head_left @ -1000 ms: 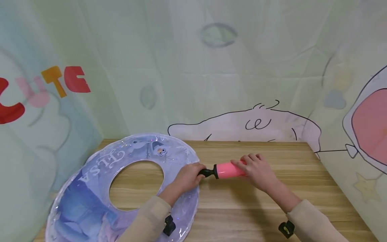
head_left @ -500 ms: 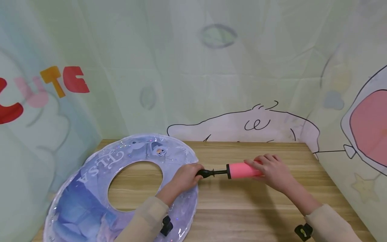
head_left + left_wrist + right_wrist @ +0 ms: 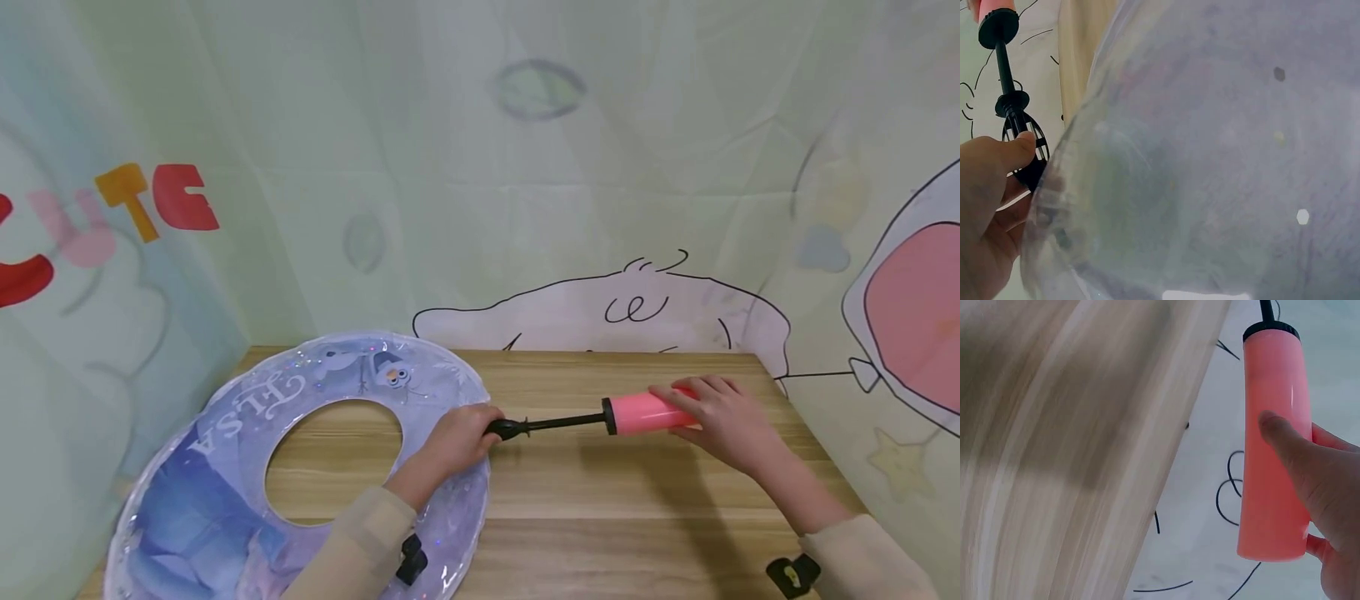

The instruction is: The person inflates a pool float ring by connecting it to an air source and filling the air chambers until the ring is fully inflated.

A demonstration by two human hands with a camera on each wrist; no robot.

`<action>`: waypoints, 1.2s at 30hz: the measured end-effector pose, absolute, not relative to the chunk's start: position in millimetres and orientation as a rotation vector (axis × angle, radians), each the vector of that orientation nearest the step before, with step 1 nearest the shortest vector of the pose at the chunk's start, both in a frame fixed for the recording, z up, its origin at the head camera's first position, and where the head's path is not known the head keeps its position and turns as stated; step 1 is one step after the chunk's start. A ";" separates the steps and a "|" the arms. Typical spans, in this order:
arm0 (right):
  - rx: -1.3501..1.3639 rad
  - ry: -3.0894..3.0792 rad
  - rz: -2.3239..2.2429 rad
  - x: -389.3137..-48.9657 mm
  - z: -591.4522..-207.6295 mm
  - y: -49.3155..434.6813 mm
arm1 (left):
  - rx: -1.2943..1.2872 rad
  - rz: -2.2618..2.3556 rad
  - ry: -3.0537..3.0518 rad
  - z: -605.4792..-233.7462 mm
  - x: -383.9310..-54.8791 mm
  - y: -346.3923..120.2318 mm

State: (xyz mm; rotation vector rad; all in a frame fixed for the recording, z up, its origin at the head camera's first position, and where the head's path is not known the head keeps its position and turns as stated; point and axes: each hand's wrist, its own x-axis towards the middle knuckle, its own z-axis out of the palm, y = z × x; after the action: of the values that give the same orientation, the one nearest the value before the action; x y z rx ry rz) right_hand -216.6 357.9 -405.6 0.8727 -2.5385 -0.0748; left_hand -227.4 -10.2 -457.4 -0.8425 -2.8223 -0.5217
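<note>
A hand pump with a pink barrel point(image 3: 645, 412) and a black rod point(image 3: 566, 422) is held roughly level above the table. My left hand point(image 3: 459, 442) grips its black end piece point(image 3: 1022, 125), thumb across it in the left wrist view. Around the far end of the barrel, my right hand point(image 3: 723, 421) is wrapped; the right wrist view shows the thumb on the pink surface point(image 3: 1275, 487). Much of the rod shows between the two black collars. The inflated swim ring point(image 3: 262, 408), printed in blue and purple with "ELSA", lies under my left hand and forearm.
The wooden table point(image 3: 570, 550) spreads beneath everything, and the ring covers its left part. Printed fabric walls point(image 3: 480, 208) stand at the back and on both sides. In the left wrist view the ring's clear plastic side point(image 3: 1210, 156) fills most of the frame.
My right hand has moved steadily right with the pink barrel, drawing the rod out of it. My left hand has stayed nearly still, holding the black end. The ring lies as before.
</note>
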 end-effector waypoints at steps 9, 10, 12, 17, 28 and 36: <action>0.882 -2.494 -0.162 -218.5 -404.4 352.1 | -0.846 -0.540 -2.804 -456.8 -227.8 -8.9; 0.888 -2.498 -0.179 -219.0 -405.6 347.3 | -0.848 -0.535 -2.801 -457.2 -227.9 -8.5; 0.903 -2.495 -0.206 -219.4 -407.9 337.7 | -0.856 -0.525 -2.791 -457.6 -227.4 -7.6; 0.915 -2.480 -0.240 -221.3 -411.6 317.8 | -0.879 -0.481 -2.763 -456.6 -226.0 -7.2; 0.978 -2.394 -0.266 -224.4 -419.5 271.9 | -0.857 -0.480 -2.769 -460.0 -224.8 -7.3; 0.995 -2.378 -0.242 -224.9 -424.8 261.3 | -0.850 -0.547 -2.793 -456.9 -225.7 -7.0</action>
State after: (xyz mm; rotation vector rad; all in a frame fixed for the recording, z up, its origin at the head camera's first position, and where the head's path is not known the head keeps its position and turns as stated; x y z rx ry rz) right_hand -224.9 261.3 -424.8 0.9947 -2.3777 -0.2416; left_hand -225.7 -7.0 -456.9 -0.8504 -2.7934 -0.5472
